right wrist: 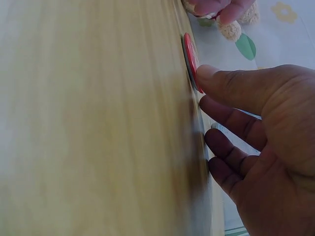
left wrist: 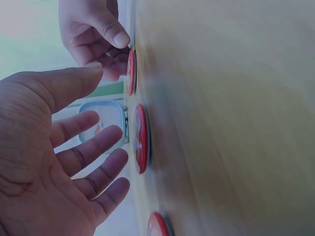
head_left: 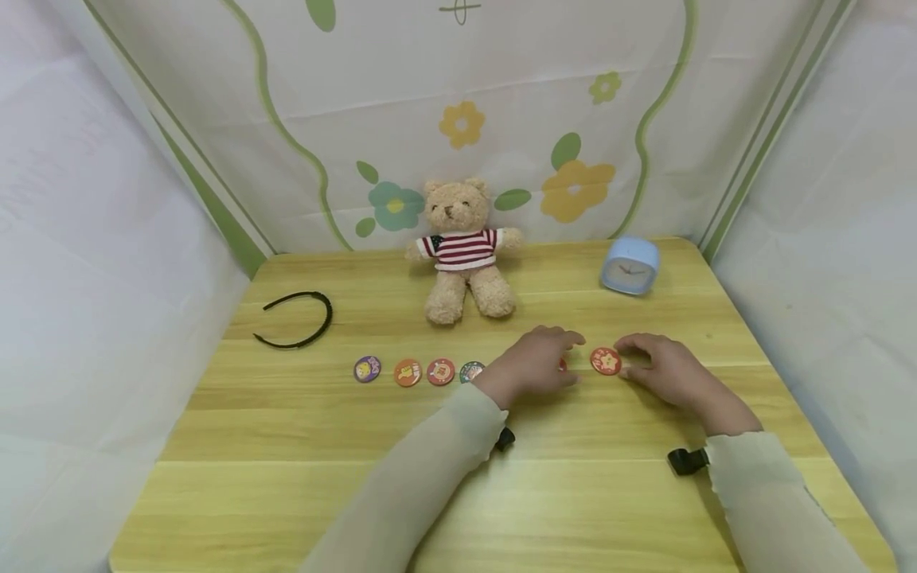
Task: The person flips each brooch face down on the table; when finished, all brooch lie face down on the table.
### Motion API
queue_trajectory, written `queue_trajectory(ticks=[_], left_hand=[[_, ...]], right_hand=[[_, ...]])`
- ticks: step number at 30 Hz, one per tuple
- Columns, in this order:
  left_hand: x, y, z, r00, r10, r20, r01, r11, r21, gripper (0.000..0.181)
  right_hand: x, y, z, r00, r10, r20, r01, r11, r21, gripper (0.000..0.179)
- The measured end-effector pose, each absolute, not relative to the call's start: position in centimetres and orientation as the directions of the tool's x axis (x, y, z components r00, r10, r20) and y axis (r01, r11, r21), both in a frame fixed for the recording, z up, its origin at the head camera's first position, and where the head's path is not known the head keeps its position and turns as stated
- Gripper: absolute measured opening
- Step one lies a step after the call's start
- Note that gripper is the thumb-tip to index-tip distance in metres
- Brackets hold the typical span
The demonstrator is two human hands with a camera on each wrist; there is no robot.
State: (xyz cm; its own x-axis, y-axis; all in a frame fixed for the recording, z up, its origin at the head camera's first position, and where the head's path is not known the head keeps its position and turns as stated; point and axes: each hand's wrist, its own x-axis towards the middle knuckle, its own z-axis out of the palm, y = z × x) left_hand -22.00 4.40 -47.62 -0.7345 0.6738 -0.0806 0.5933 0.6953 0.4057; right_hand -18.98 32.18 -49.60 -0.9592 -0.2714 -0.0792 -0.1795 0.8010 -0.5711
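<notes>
A row of round badges runs across the table. My right hand (head_left: 666, 370) is at the right end, thumb and forefinger beside the edge of a red badge with a flower-like print (head_left: 606, 360). In the right wrist view the thumb tip overlaps the rim of that badge (right wrist: 193, 64). My left hand (head_left: 533, 362) hovers over the row with fingers spread, holding nothing. Beside its fingertips lies another red badge (left wrist: 142, 138), mostly covered by the hand in the head view. A further red badge (left wrist: 157, 225) shows at the lower edge of the left wrist view.
Leftward lie a dark green badge (head_left: 471, 372), a red one (head_left: 440, 371), an orange one (head_left: 407, 372) and a purple one (head_left: 368, 368). A black headband (head_left: 328, 314), a teddy bear (head_left: 466, 251) and a blue clock (head_left: 630, 265) are farther back on the wooden table (head_left: 286, 477).
</notes>
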Motion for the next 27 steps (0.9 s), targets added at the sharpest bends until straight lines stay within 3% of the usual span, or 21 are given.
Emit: queue_trajectory(ticks=[12,27], left_hand=[[-22.2,6.9,-48.7,-0.732,0.680,-0.048,0.620,0.693,0.367,0.047],[-22.3,8.4,-49.3,-0.722,0.690,-0.051,0.637,0.692,0.338,0.039]], right_hand=[[-18.7,32.0,-49.5,-0.958,-0.281,-0.064,-0.188,0.778,-0.599,0.040],[-19.0,31.9,-49.9,-0.954,-0.298,-0.032,-0.218,0.765,-0.606,0.029]])
